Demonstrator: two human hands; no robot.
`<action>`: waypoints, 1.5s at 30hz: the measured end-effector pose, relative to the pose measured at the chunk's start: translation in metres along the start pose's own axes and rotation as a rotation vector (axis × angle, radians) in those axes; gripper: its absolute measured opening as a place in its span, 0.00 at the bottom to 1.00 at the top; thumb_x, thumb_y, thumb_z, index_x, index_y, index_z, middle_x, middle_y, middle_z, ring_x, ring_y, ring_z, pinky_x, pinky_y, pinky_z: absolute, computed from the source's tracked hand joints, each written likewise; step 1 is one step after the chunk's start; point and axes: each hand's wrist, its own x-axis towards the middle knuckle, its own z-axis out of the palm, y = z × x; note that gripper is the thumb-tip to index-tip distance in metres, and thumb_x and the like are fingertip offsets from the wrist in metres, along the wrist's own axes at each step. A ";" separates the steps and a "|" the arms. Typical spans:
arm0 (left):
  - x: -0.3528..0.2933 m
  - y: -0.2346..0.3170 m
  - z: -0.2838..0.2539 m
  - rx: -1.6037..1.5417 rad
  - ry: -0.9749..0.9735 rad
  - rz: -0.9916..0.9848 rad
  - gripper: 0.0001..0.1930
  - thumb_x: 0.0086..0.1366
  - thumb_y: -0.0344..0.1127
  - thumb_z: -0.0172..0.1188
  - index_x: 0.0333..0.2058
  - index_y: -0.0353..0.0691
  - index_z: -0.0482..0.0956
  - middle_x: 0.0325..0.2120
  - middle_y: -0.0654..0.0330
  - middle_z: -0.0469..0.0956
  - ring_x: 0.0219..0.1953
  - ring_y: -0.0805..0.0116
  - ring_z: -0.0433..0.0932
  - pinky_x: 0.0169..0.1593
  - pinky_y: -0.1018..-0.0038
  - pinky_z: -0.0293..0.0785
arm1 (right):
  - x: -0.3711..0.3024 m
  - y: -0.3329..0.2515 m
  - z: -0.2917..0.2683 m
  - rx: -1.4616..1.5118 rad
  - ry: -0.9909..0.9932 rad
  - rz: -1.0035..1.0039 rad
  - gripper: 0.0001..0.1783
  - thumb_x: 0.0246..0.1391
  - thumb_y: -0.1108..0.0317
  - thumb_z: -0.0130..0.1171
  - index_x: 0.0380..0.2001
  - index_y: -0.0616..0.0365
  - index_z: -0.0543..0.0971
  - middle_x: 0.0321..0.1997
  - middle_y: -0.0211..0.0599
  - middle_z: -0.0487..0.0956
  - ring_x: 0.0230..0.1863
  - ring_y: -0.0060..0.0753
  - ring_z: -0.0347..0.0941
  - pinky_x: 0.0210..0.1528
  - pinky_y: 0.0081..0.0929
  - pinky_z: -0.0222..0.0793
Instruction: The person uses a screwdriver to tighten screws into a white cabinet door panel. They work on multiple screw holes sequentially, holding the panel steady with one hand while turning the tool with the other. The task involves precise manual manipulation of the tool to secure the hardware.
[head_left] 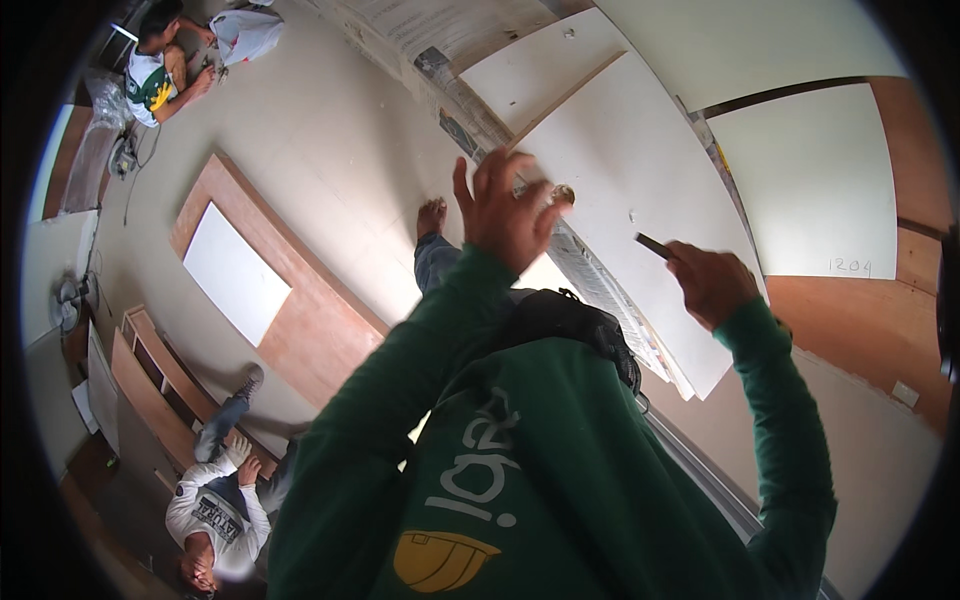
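Observation:
My left hand [503, 210] hovers over the near edge of a white board [615, 150], with its fingers apart, bent and slightly blurred. Close to its thumb and fingertips is a small round brassy piece [563, 194]; I cannot tell whether they touch. To the right, my right hand [712, 284] is closed around a narrow dark bar-like tool [655, 246]. The tool's flat end sticks out toward the board. A small pale bit [632, 215] lies on the board's white face. Another white panel [530, 65] shows beyond it, and newspaper sheets [590, 265] run along the near edge.
A brown panel with a white inset [290, 300] lies on the floor at left. One person sits by wooden frames [150, 385] at lower left; another crouches at upper left beside a white bag [245, 35]. A fan [68, 300] stands far left. Pale panels [805, 185] lean at right.

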 end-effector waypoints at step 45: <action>0.039 0.070 -0.002 0.357 -0.251 -0.155 0.04 0.60 0.35 0.74 0.35 0.49 0.91 0.50 0.65 0.77 0.51 0.57 0.76 0.43 0.61 0.86 | 0.045 0.011 0.119 0.718 0.611 0.173 0.20 0.67 0.62 0.65 0.57 0.58 0.77 0.42 0.46 0.81 0.37 0.50 0.81 0.39 0.48 0.79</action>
